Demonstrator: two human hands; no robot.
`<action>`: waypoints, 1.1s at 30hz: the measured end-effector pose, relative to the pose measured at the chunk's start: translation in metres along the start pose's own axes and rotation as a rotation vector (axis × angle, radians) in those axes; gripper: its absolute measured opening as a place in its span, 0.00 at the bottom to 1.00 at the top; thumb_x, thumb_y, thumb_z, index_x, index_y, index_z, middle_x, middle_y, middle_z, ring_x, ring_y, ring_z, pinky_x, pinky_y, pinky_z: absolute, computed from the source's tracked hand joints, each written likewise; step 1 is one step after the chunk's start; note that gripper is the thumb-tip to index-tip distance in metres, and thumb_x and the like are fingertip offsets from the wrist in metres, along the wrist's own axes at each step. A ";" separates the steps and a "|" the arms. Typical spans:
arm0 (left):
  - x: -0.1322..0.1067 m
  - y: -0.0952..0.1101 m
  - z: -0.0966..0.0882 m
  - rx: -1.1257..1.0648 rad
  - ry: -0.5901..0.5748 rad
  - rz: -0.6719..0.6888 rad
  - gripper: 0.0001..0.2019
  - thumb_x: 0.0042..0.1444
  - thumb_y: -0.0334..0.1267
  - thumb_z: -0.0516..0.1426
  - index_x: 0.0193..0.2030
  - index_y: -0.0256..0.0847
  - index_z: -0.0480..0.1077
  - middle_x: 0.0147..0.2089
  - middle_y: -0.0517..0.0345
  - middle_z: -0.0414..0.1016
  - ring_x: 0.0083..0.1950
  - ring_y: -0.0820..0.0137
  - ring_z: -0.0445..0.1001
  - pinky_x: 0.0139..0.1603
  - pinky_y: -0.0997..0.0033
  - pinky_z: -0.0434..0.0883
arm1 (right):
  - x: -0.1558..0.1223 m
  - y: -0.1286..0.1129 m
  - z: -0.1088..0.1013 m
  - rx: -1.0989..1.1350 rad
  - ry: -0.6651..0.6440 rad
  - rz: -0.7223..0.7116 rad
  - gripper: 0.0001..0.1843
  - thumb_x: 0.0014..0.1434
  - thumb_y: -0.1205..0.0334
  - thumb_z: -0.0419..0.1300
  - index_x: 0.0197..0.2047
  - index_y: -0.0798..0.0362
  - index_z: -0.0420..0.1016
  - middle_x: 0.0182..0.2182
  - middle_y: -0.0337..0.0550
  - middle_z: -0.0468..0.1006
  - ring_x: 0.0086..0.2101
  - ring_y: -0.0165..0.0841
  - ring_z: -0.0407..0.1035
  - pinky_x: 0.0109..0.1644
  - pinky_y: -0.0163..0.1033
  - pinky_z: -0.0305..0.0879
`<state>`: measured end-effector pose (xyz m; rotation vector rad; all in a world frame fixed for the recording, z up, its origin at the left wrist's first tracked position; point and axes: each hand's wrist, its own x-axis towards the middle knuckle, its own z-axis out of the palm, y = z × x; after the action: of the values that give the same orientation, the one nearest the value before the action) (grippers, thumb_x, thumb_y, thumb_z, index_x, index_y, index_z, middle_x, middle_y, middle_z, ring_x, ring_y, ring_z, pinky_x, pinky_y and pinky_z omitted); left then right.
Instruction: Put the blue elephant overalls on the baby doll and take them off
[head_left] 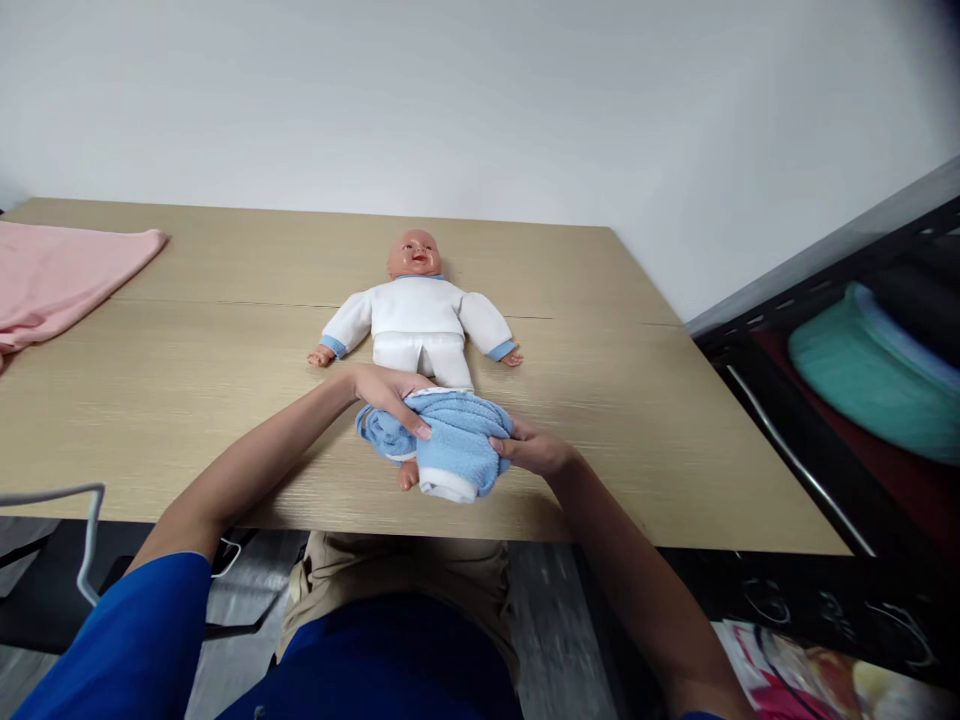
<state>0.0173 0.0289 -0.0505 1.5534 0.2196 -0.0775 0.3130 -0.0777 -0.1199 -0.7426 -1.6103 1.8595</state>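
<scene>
A baby doll (418, 308) in a white top with blue cuffs lies on its back, head toward the wall. Light blue baby pants (457, 430) with white hems are bunched around its lower legs. One bare foot (407, 474) pokes out below the cloth; the other is hidden. My left hand (394, 397) grips the pants at their upper left edge, thumb on top. At the right side of the same pants, my right hand (529, 447) pinches the fabric between thumb and fingers.
The doll lies on a light wooden table (637, 400) against a white wall. A pink cloth (67, 280) is spread at the far left. To the right stands a dark rack (795, 430) with a green rounded object (870, 380). A white cable (94, 530) hangs at the left front edge.
</scene>
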 end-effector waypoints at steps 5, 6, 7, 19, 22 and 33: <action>-0.001 -0.003 -0.003 -0.003 0.018 0.006 0.33 0.55 0.58 0.84 0.59 0.39 0.87 0.57 0.47 0.93 0.58 0.53 0.91 0.62 0.60 0.88 | 0.002 -0.010 0.006 -0.039 -0.002 0.049 0.35 0.66 0.27 0.76 0.59 0.48 0.90 0.49 0.48 0.92 0.56 0.48 0.87 0.63 0.50 0.85; -0.001 -0.003 -0.002 -0.002 0.030 0.002 0.33 0.56 0.59 0.83 0.60 0.40 0.87 0.58 0.47 0.93 0.59 0.52 0.91 0.63 0.58 0.88 | 0.003 -0.013 0.006 -0.051 -0.004 0.051 0.36 0.65 0.26 0.76 0.59 0.49 0.89 0.50 0.49 0.92 0.58 0.49 0.86 0.63 0.50 0.85; 0.000 -0.003 -0.001 0.000 0.037 -0.003 0.33 0.57 0.59 0.82 0.61 0.41 0.87 0.59 0.47 0.93 0.59 0.52 0.91 0.63 0.57 0.88 | 0.004 -0.015 0.006 -0.062 -0.008 0.050 0.38 0.64 0.24 0.77 0.59 0.49 0.89 0.51 0.50 0.92 0.60 0.49 0.86 0.64 0.50 0.85; 0.008 0.006 0.010 0.064 0.148 0.020 0.33 0.52 0.64 0.82 0.55 0.42 0.87 0.53 0.50 0.93 0.54 0.52 0.90 0.58 0.56 0.88 | 0.011 -0.022 -0.001 -0.154 -0.095 -0.158 0.47 0.58 0.27 0.83 0.69 0.49 0.87 0.60 0.55 0.92 0.69 0.53 0.83 0.81 0.61 0.73; 0.009 0.005 0.013 0.084 0.120 -0.002 0.33 0.51 0.60 0.82 0.57 0.43 0.86 0.52 0.49 0.92 0.54 0.49 0.91 0.55 0.54 0.89 | 0.010 -0.019 0.001 -0.126 -0.093 -0.138 0.53 0.54 0.31 0.86 0.74 0.48 0.84 0.67 0.56 0.89 0.73 0.56 0.80 0.83 0.64 0.71; 0.021 0.008 0.039 0.529 0.410 -0.050 0.24 0.63 0.48 0.66 0.63 0.39 0.78 0.57 0.47 0.89 0.57 0.50 0.88 0.59 0.55 0.81 | -0.017 -0.023 0.067 -0.531 0.868 0.014 0.23 0.65 0.45 0.69 0.57 0.49 0.83 0.47 0.48 0.92 0.46 0.48 0.85 0.54 0.51 0.82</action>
<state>0.0433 -0.0075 -0.0463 2.0834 0.5984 0.1595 0.2778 -0.1324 -0.0877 -1.5186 -1.4595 0.8523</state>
